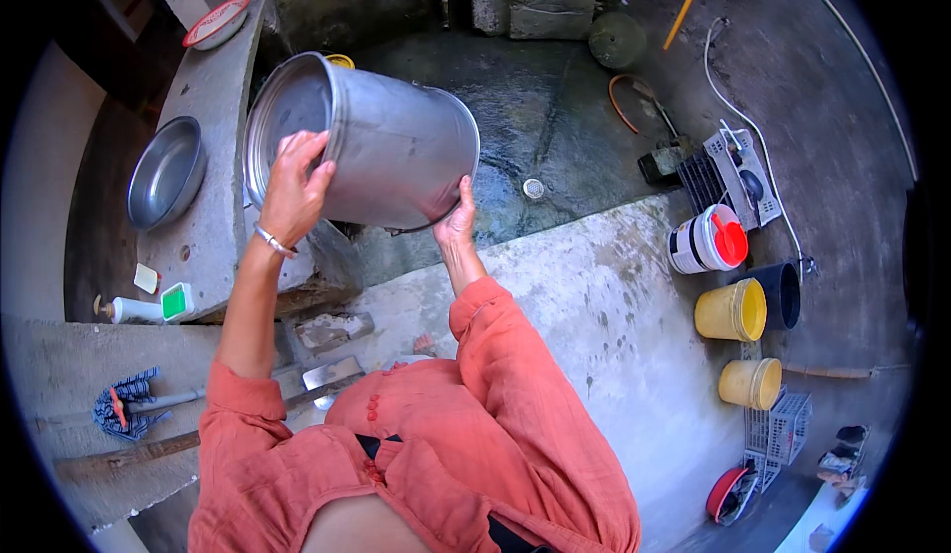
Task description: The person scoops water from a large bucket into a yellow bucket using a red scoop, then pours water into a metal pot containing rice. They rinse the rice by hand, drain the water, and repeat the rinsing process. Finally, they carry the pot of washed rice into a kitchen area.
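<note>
I hold a large steel pot [386, 142] tipped on its side over a wet concrete washing floor [555, 107], its open mouth turned to the left. My left hand [294, 189] grips the pot's rim, a bangle on that wrist. My right hand [457, 218] presses against the pot's base from below. Orange sleeves cover both my arms.
A steel bowl [166, 172] and a red-rimmed plate [218, 22] sit on the concrete ledge [213, 107] at left, with a bottle [131, 308] and green sponge [176, 301]. A floor drain [533, 189] lies beyond the pot. Yellow tubs [733, 309], a black bucket [779, 294], a red-lidded white tub [705, 240] and crates [783, 424] stand at right.
</note>
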`<state>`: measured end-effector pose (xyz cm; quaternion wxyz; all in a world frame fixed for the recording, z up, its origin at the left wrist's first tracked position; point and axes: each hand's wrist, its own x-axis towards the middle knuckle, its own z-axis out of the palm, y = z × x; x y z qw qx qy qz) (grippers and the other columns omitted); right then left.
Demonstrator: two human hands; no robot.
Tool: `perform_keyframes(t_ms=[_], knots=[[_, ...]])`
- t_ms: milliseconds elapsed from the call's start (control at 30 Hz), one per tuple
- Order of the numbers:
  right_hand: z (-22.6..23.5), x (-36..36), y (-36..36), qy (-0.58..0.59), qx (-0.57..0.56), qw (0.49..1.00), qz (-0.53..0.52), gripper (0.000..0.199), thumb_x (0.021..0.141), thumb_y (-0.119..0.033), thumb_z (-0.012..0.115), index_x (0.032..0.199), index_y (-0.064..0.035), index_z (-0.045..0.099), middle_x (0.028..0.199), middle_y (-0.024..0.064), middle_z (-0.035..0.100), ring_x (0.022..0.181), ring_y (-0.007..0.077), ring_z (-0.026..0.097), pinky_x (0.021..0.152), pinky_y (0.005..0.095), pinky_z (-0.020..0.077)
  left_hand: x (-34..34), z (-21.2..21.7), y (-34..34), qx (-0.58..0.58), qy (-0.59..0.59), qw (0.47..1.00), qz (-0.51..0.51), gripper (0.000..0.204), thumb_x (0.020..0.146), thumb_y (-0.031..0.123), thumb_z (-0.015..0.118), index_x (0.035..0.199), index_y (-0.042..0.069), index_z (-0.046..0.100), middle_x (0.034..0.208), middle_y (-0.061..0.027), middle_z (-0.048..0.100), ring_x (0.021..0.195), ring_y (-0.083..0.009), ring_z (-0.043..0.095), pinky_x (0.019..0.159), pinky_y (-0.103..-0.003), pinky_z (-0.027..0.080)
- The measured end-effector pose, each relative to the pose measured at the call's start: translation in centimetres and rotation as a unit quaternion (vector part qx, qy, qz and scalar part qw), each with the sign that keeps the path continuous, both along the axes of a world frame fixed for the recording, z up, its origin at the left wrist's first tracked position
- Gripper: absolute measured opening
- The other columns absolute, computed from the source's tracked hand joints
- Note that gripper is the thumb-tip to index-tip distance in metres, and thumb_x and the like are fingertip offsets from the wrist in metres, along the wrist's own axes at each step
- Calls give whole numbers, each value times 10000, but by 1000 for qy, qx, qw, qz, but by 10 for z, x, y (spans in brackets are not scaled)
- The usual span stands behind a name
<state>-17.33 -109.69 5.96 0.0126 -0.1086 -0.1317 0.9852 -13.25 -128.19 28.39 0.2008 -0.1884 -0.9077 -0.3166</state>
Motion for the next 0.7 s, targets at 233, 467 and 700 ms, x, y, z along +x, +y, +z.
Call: perform_keyframes(t_ms=[233,467,700], knots=[[29,78,70,84,270,956,71,339,700,-174,699,963,-15,554,863,56,609,743,128,564,676,266,468,100,-22,-10,93,-28,991,96,312,741,75,587,1020,-56,543,933,-118,552,931,-239,504,846,-299,381],[85,185,69,233,714,660,-9,155,679,-182,684,700,-58,594,627,38,584,548,141,540,509,297,424,237,-179,-58,151,-149,948,236,803,725,317,662,1292,-47,225,1193,-188,387,1101,-242,398,916,-296,322],[64,326,79,466,816,332,-80,138,613,-92,653,613,-79,515,530,43,461,525,209,486,478,310,361,366,-151,28,611,-452,649,43,838,787,399,561,1358,185,-13,1338,-152,219,1162,-329,359,856,-492,384]])
